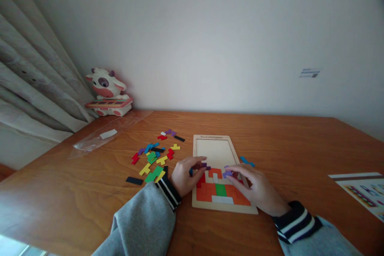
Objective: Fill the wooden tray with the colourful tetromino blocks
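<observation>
A wooden puzzle board (222, 209) lies in front of me, its near part filled with orange, red, white and green pieces; the bare inner base shows at the far end. Above its left side my left hand (187, 174) pinches a dark purple puzzle piece (206, 166) between thumb and fingers. My right hand (255, 186) closes its fingertips on a lighter purple puzzle piece (228, 172) over the board's right half. The two purple pieces are apart. Part of the board's filled area is hidden beneath both hands.
Several loose coloured pieces (154, 174) are scattered left of the board. A blue piece (247, 161) lies to its right. Farther left are a clear plastic bag (90, 143) and a cow-shaped toy keyboard (109, 103). A printed sheet (364, 192) rests at the right table edge.
</observation>
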`<state>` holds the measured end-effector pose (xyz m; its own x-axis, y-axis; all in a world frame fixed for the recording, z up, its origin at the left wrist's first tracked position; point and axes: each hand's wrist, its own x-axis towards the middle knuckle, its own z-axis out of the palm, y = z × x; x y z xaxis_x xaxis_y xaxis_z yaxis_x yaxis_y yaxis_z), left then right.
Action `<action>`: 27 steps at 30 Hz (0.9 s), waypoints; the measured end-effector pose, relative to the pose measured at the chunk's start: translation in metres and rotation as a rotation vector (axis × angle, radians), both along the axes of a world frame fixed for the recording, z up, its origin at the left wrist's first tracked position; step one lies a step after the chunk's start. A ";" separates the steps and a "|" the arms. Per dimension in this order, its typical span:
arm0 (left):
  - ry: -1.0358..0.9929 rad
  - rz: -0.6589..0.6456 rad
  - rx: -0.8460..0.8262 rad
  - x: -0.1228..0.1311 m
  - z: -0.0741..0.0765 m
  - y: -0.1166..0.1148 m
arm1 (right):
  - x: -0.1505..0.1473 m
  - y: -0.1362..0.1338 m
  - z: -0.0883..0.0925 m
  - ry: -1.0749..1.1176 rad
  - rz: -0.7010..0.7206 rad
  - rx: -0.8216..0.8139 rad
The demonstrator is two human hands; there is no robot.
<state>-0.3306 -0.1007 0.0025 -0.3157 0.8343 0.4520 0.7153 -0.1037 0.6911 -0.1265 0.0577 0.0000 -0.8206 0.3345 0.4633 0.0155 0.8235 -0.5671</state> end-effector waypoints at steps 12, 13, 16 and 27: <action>0.046 0.001 -0.159 0.002 0.002 -0.001 | -0.003 0.002 -0.002 -0.168 0.111 0.067; 0.057 0.003 -0.162 0.002 0.002 -0.001 | -0.002 0.002 -0.002 -0.176 0.108 0.086; 0.125 0.000 -0.150 0.002 0.001 -0.001 | -0.001 0.000 0.001 -0.188 0.087 0.155; 0.454 -0.137 0.004 0.002 0.004 -0.004 | -0.002 -0.002 0.005 -0.135 0.180 0.345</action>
<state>-0.3285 -0.1044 0.0066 0.0278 0.8526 0.5218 0.9245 -0.2204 0.3109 -0.1287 0.0556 0.0048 -0.9130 0.0238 0.4072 -0.0910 0.9612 -0.2602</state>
